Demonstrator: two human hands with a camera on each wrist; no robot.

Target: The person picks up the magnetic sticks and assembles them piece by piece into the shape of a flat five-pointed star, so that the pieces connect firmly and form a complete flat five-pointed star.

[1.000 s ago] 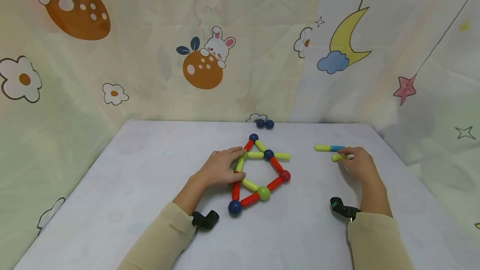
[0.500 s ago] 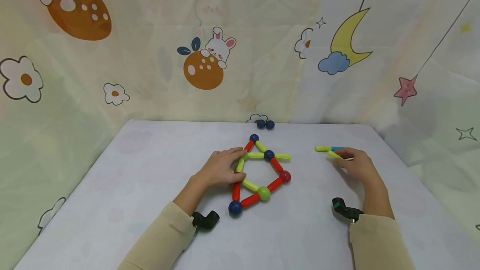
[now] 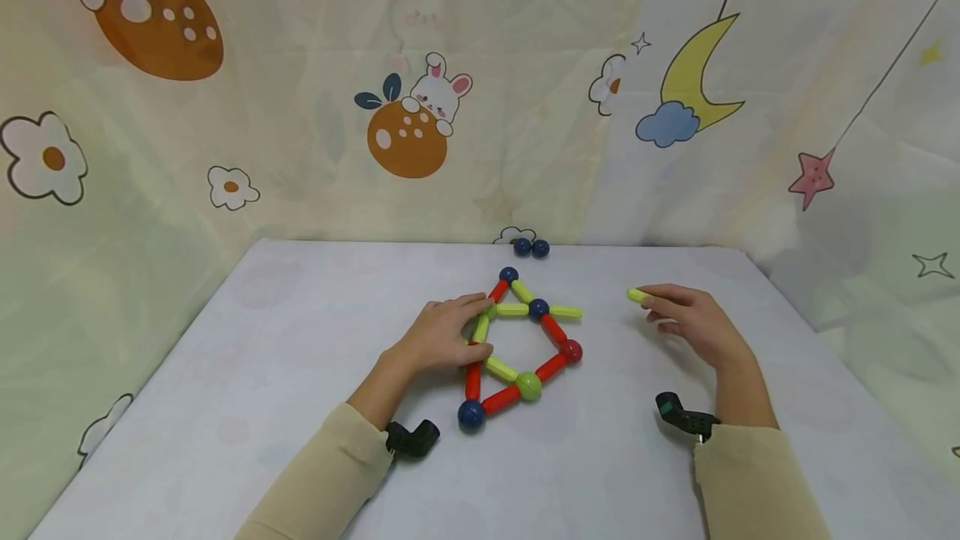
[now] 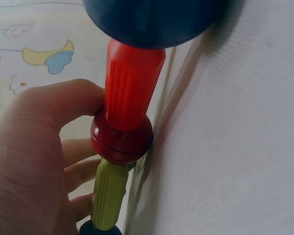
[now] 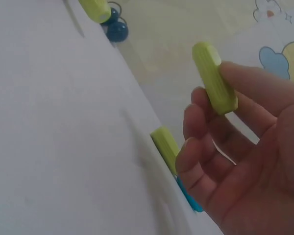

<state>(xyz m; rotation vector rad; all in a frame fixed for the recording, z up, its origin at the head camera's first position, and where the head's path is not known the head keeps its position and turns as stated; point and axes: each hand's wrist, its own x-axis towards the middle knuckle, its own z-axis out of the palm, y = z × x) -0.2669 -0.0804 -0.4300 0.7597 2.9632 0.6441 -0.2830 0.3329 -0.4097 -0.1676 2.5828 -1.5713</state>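
A flat frame of magnetic rods and balls (image 3: 528, 386) lies on the table, with red and yellow-green rods between blue, red and green balls. My left hand (image 3: 442, 335) holds its left side. In the left wrist view, the thumb touches a dark red ball (image 4: 121, 137) beside a red rod (image 4: 132, 88), and the fingers lie behind a yellow-green rod (image 4: 109, 196). To the right, my right hand (image 3: 697, 323) pinches a loose yellow-green magnetic rod (image 5: 215, 78) between thumb and fingertips, above the table. Another yellow-green rod (image 5: 165, 149) and a blue rod (image 5: 188, 195) lie behind that hand.
Two dark blue balls (image 3: 531, 248) sit side by side at the table's far edge. One yellow-green rod (image 3: 566, 312) sticks out rightward from the frame. A patterned cloth (image 3: 300, 107) hangs behind the white table (image 3: 225, 373).
My right hand has turned the pinched yellow-green rod and moved it left and slightly away, over the rods lying there, which it now hides in the head view. The left hand stays put.
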